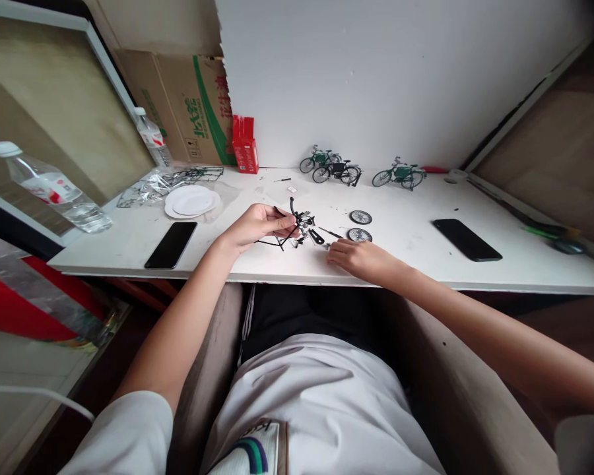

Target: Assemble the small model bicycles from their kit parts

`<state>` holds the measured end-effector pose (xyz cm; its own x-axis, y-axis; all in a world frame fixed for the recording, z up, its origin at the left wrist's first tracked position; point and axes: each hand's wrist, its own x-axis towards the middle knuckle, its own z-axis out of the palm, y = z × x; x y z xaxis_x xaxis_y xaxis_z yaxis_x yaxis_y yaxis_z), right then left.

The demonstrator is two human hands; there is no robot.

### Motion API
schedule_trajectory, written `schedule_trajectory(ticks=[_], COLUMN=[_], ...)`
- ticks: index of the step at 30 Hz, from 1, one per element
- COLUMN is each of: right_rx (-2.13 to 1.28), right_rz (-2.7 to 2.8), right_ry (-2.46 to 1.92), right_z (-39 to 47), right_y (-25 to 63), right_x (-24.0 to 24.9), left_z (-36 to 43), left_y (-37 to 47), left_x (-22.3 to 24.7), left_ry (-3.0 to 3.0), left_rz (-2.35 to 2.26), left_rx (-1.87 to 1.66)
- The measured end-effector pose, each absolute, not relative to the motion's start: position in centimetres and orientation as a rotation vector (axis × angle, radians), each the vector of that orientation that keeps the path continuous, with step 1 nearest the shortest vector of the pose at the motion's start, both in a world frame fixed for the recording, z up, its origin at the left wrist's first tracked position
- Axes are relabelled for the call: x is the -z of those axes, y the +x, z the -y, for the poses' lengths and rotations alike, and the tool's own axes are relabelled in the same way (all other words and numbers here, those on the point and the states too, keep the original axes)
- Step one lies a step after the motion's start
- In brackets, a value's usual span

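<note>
My left hand (262, 224) pinches a small black bicycle frame (283, 241) above the front middle of the white table (391, 267). Just right of the frame, a black chain guard piece (317, 237) and other tiny parts show. My right hand (349, 256) rests low at the table's front, its fingers curled together by a small grey part; whatever they hold is too small to name. Beyond it lie two spoked wheels, one farther back (361, 217) and one nearer (360, 235). A thin dark tool (330, 233) points toward the nearer wheel.
Three model bicycles stand at the back: one green (319, 158), one black (337, 173), one green (400, 174). Phones lie left (171, 245) and right (467, 239). White plates (193, 200), a red box (245, 145) and bottles (59, 191) are at the left.
</note>
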<state>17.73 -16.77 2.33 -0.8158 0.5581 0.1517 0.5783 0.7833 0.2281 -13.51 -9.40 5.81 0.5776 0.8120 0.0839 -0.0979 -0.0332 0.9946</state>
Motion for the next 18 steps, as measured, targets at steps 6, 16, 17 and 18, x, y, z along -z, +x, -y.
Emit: schedule_trajectory(ticks=[6, 16, 17, 18], right_rx=[0.262, -1.085, -1.124, -1.161], right_rz=[2.797, 1.682, 1.626, 1.589], right_ry=[-1.156, -1.004, -0.984, -0.968], right_z=[17.1, 16.0, 16.2, 16.3], right_y=[16.4, 14.2, 13.9, 13.5], right_x=[-2.7, -6.6, -6.9, -7.2], left_z=[9.5, 11.4, 11.6, 11.8], left_y=[-13.4, -12.3, -12.2, -12.1], left_x=[-5.7, -6.9, -7.0, -7.0], left_ry=[1.444, 1.589, 1.615, 1.634], left_rz=[-0.615, -0.544, -0.542, -0.541], left_rx=[-0.816, -0.846, -0.849, -0.855])
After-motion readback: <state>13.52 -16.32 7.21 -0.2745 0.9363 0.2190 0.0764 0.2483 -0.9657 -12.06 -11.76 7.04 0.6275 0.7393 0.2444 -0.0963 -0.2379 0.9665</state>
